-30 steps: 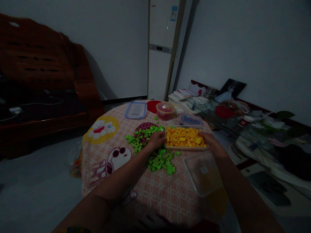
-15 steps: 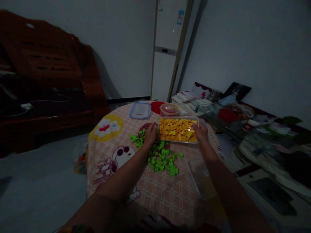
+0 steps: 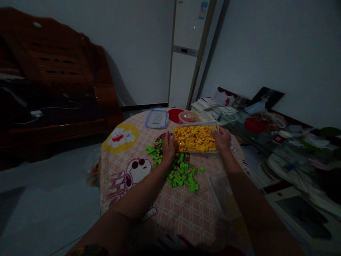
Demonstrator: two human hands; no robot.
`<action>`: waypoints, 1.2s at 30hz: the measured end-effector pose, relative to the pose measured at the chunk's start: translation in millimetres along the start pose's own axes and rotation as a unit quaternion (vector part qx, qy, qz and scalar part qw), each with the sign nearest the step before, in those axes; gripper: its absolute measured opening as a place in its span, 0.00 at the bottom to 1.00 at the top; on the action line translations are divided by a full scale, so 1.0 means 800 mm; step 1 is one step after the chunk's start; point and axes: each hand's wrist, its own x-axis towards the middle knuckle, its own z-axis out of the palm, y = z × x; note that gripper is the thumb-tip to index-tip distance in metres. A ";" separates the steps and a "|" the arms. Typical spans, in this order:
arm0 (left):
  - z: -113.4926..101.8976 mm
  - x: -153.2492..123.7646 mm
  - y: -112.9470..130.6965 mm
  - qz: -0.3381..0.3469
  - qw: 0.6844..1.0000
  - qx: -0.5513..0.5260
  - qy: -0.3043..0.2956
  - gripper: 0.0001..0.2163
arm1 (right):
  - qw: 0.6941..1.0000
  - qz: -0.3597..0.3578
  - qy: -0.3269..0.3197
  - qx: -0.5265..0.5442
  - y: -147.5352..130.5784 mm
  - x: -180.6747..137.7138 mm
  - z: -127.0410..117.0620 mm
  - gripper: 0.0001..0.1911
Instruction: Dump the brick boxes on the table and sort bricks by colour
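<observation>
A clear plastic container (image 3: 189, 124) full of yellow building bricks (image 3: 195, 138) is held between my two hands above the table. My left hand (image 3: 168, 147) presses against its left end. At the right end my right hand (image 3: 221, 139) grips the wall, thumb over the rim. Loose green building bricks (image 3: 183, 174) lie spread on the tablecloth below and left of the container, partly hidden by my left hand and forearm. A second clear plastic container (image 3: 221, 193), seemingly with little in it, rests near my right forearm.
A blue-rimmed lid (image 3: 156, 118) and a round lidded tub (image 3: 188, 117) sit at the back of the round table, on a patterned tablecloth (image 3: 183, 213). A cluttered glass table (image 3: 255, 142) stands close on the right. To the left is a wooden bench (image 3: 106, 99).
The container has tipped toward me, and the yellow bricks have shifted to its near edge. Both hands keep their hold. The whole view has shifted slightly.
</observation>
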 end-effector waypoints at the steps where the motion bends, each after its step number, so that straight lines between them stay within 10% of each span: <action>1: 0.000 0.000 0.000 0.003 1.000 0.004 -0.002 0.29 | 1.000 -0.003 0.009 -0.009 0.000 0.000 -0.002 0.31; 36: 0.001 -0.008 0.001 0.030 0.997 0.034 -0.060 0.27 | 0.962 -0.221 0.054 -0.150 -0.014 -0.051 -0.006 0.29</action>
